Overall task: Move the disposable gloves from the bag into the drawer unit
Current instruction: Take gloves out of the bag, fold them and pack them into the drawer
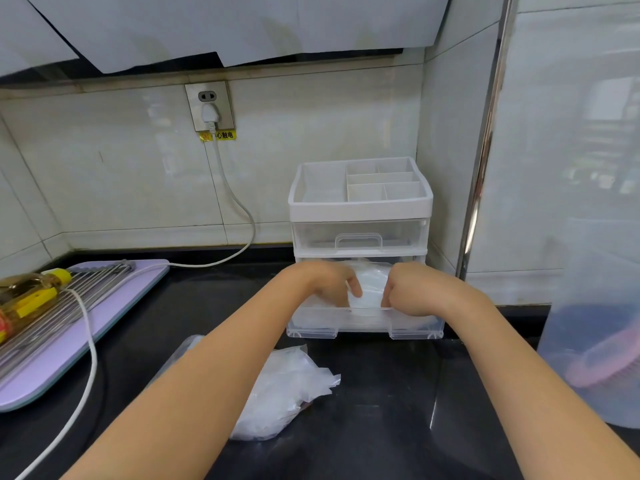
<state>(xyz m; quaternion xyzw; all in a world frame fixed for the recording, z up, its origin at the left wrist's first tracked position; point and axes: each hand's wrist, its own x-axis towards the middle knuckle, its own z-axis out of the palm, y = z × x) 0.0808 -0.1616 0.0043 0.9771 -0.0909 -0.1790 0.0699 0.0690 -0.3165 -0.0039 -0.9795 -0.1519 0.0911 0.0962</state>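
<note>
1. Gloves (370,289): crumpled wad of thin clear plastic, centre-right of frame. It sits in the open bottom drawer (363,327) of the drawer unit (360,211), between your two hands.
2. L hand (330,284): fingers curl down onto the wad's left side w/ the thumb laid across the plastic. It grips the gloves; fingertips are hidden behind the drawer front.
3. R hand (414,291): knuckles up, fingers curled tight into the wad's right side, gripping it too. Tips are out of sight.
4. Drawer unit: clear plastic w/ a white frame, backed into the tiled corner. The top drawer (358,237) is closed, handle facing you. A divided tray (381,183) forms the top.
5. Bag (287,389): clear and rumpled, lying on the black counter (381,410) at lower centre. It's partly hidden by your L forearm, has more thin plastic inside, and sits apart from the unit.
6. Left of frame: lilac board (114,306) w/ a metal rack (69,299) lying on it. A yellow-capped oil bottle (27,292) lies on the rack at the far left edge.
7. White cable (86,358): runs from the wall socket (209,105) at upper centre-left, down the tiles, over the board and off the bottom-left. There's a yellow label (218,135) just under the socket.
8. Right edge: tall translucent container (595,271) w/ sth pink (606,362) inside, too blurred to tell what.
</note>
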